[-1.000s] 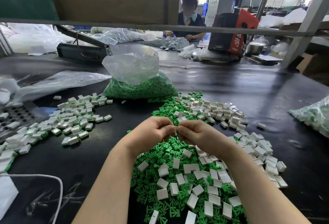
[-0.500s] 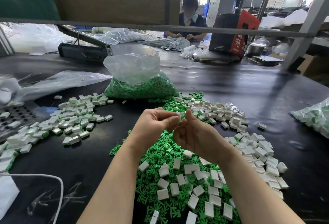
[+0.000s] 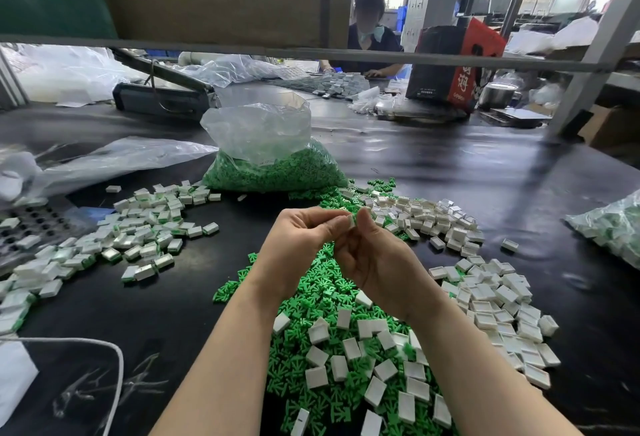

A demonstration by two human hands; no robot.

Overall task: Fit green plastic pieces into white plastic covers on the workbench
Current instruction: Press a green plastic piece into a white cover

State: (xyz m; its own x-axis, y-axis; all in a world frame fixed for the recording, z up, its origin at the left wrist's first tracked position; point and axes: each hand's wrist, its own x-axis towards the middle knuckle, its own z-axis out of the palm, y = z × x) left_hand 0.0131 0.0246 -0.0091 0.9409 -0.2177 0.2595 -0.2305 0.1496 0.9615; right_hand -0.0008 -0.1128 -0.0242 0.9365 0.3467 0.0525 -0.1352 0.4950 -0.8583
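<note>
My left hand (image 3: pixel 304 238) and my right hand (image 3: pixel 374 259) meet above the black workbench (image 3: pixel 485 172). Together their fingertips pinch one small white cover (image 3: pixel 351 221) with a sliver of green at its edge. Below my wrists lies a heap of loose green pieces (image 3: pixel 322 293) mixed with empty white covers (image 3: pixel 485 300). A pile of covers with green showing (image 3: pixel 138 238) lies to the left.
A clear bag of green pieces (image 3: pixel 273 165) stands behind the heap. Another bag (image 3: pixel 613 224) sits at the right edge, crumpled plastic (image 3: pixel 104 161) at the left. A perforated tray (image 3: pixel 24 227) lies far left. A person works at the far side.
Both hands have risen a little from the heap. My right hand has turned so its palm faces left, fingertips still at the cover.
</note>
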